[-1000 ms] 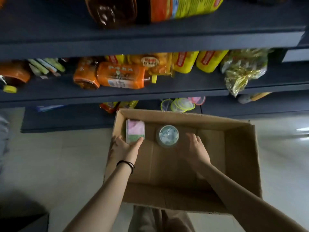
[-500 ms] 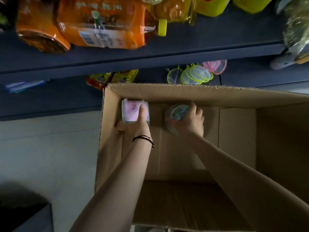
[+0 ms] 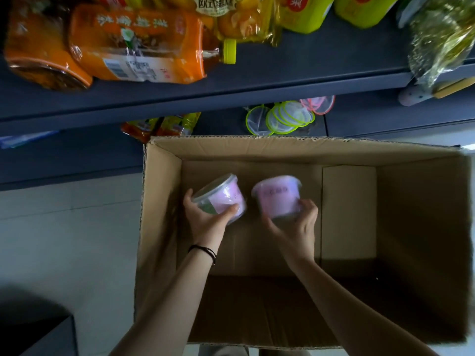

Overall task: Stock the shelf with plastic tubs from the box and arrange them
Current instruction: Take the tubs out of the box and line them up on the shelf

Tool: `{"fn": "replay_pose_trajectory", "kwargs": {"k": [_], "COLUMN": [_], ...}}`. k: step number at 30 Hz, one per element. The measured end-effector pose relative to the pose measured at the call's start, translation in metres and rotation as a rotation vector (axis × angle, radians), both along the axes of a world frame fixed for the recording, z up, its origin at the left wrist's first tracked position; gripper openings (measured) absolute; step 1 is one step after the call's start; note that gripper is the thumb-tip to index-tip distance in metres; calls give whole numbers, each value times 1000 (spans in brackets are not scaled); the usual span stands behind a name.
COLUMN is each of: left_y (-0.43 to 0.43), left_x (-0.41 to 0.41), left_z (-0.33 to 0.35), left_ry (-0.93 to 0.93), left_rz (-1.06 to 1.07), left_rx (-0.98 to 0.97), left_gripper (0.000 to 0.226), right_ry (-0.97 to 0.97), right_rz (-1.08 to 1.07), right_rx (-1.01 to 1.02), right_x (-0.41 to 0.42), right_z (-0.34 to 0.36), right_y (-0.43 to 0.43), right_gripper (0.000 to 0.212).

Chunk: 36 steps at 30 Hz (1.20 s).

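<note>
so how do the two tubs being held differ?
The left tub tilts diagonally, clear lid toward upper left; the right tub shows its side squarely, rim toward the shelf. The left tub's label has a green patch; the right tub's looks all pink. Both are clear round tubs, gripped by the left hand and right hand inside the box.

Pale floor [image 3: 64, 240] in dim light; dark grey shelving [image 3: 308, 80] along its far side.

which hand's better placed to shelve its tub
Right, probably: the right hand grips a pink tub almost straight below the shelved tubs; the left hand with the other tub sits further aside.
</note>
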<state>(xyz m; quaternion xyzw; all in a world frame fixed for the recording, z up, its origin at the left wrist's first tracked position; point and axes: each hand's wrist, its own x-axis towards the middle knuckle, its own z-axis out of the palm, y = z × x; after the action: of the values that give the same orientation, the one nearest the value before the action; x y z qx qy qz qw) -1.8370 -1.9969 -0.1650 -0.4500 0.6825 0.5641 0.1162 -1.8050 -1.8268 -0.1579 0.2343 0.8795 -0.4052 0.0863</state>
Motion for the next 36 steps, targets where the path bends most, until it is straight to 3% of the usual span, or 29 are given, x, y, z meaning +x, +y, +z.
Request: {"fn": "replay_pose_trajectory", "kwargs": {"k": [3,6,9,12,17,23,29,36], "left_y": [6,17,21,22,8,0,16,40], "left_x": [4,-7,-20,-13,10,18,-9,-14], "left_z": [-2,-2,-5,-6,12,85,210,359], "left_ry": [-28,-95,-165,-92,57,255,521,842], "left_rz": [37,171,317,278,88,-108,-157,-19], "left_rx": [49,46,39,35,35,-50,-139,-147], "left_gripper": [126,131,128,107,68,74,51,70], "right_ry": [-62,-180,-246,-321,-290,-113,107,373], "right_rz": [19,-95,-72,49,-12,-10,-20,25], "right_rx": [87,-47,-171,-99,-84,-128,-252,-299], "right_x": [13,9,-6,-13,-10,-16,-40,-60], "right_z": [-3,-1,-2,-2,16,81,192,360], "right_y": [2,1,2,4,6,18,26,48], "right_gripper": [107,129,131,123,113,112,106,108]}}
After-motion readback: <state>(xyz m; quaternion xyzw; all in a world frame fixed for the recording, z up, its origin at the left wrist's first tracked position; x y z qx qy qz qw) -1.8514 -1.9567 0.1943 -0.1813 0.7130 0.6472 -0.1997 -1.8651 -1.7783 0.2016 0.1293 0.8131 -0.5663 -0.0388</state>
